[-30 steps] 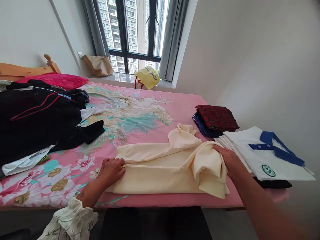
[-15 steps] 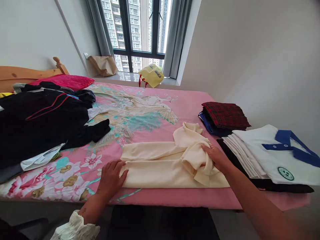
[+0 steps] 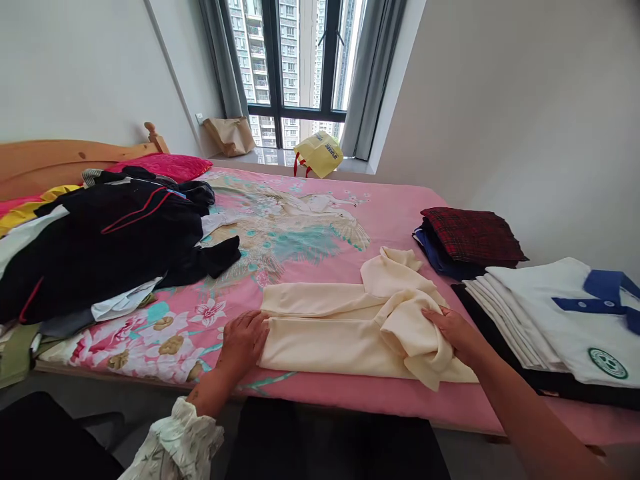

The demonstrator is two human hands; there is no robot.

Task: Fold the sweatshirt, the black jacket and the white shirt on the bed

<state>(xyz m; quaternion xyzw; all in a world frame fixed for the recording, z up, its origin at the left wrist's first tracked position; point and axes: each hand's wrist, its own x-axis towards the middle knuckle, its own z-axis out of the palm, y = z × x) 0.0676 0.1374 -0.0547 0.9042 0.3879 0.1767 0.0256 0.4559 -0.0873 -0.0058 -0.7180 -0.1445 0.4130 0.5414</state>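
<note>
A cream garment lies partly folded near the front edge of a pink flowered bed. My left hand rests at its left end, fingers curled on the fabric edge. At the garment's right end my right hand grips a bunched fold of the cream cloth. A loose lump of the same fabric rises behind that hand.
A heap of dark and mixed clothes covers the bed's left side. Folded stacks sit at the right: a red plaid piece and white shirts with a blue collar. A yellow bag and a brown paper bag stand on the window sill.
My right hand first carried the bunched fabric leftward over the garment, then settled with it at the right end. The left hand stayed at the left edge. The camera turned left.
</note>
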